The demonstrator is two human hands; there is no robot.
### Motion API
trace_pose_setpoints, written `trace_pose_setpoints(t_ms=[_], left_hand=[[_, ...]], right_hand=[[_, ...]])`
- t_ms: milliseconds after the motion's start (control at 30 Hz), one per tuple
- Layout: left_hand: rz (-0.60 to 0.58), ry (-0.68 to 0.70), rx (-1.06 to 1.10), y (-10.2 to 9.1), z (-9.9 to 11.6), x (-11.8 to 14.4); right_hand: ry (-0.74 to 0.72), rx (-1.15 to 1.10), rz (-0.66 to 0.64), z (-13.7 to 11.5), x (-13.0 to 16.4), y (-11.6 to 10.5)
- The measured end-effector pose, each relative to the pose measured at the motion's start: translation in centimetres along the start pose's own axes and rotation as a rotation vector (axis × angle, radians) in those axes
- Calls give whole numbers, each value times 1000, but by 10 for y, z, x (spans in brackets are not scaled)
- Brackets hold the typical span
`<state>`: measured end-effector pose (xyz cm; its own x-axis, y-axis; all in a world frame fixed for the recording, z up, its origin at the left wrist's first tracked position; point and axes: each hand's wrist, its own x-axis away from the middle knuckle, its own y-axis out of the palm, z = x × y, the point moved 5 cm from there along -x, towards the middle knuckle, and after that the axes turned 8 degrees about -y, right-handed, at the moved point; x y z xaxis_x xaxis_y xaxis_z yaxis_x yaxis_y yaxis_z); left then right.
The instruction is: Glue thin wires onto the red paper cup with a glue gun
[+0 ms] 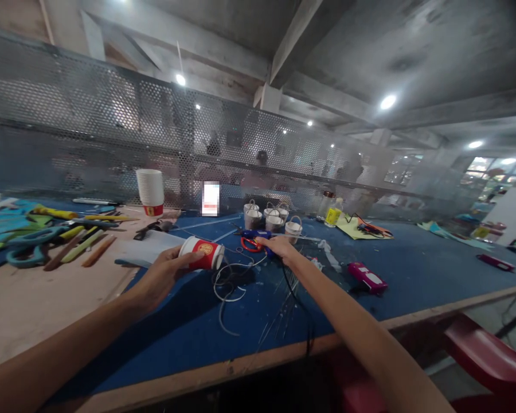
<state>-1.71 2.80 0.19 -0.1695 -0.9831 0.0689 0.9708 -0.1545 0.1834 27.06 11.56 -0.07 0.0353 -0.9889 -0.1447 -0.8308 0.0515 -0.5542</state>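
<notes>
My left hand (165, 274) holds a red and white paper cup (202, 253) on its side above the blue table mat (395, 298). My right hand (279, 246) reaches forward and rests on a blue glue gun (256, 234), with red-handled scissors (250, 245) lying right beside it. A black cord (298, 304) runs from the glue gun back along my right forearm. Whether the fingers are closed around the gun is hidden. Loose white wire (227, 287) lies coiled on the mat below the cup.
Several small grey cup baskets with handles (269, 218) stand behind the glue gun. A stack of paper cups (151, 191) is at the back left, with foam strips and large scissors (34, 244) further left. A pink cutter (367, 277) and a red chair (481, 355) lie right.
</notes>
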Motion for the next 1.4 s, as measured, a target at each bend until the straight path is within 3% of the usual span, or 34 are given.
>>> trace_pose_setpoints(t_ms=[200,367,467,533,600,667,800,900,1133,1400], left_hand=[[25,50,3,2,3,3],[15,54,10,3,3,3],[2,62,18,4,4,3],[35,65,8,3,5,4],[69,64,2,3,7,5],[90,80,18,3,9,6],[89,122,21,3,12,8],[76,127,1,4,13,9],[83,64,-36,5,4,8],[5,17,-79,12,1,10]], right_hand=[[-38,395,95,4,-15,-3],[-87,524,156,8,-14,-5],[-159,549,230,-5,-3,-8],[-267,440,216,-22,7,-3],[-346,113,-24,-37,21,17],[-332,-270,-325,-52,40,43],[-248,-510,-511,-71,70,69],[-273,-513,-477,-77,76,67],[-457,-429,-258,-82,66,43],[-500,-431,-199,-84,66,39]])
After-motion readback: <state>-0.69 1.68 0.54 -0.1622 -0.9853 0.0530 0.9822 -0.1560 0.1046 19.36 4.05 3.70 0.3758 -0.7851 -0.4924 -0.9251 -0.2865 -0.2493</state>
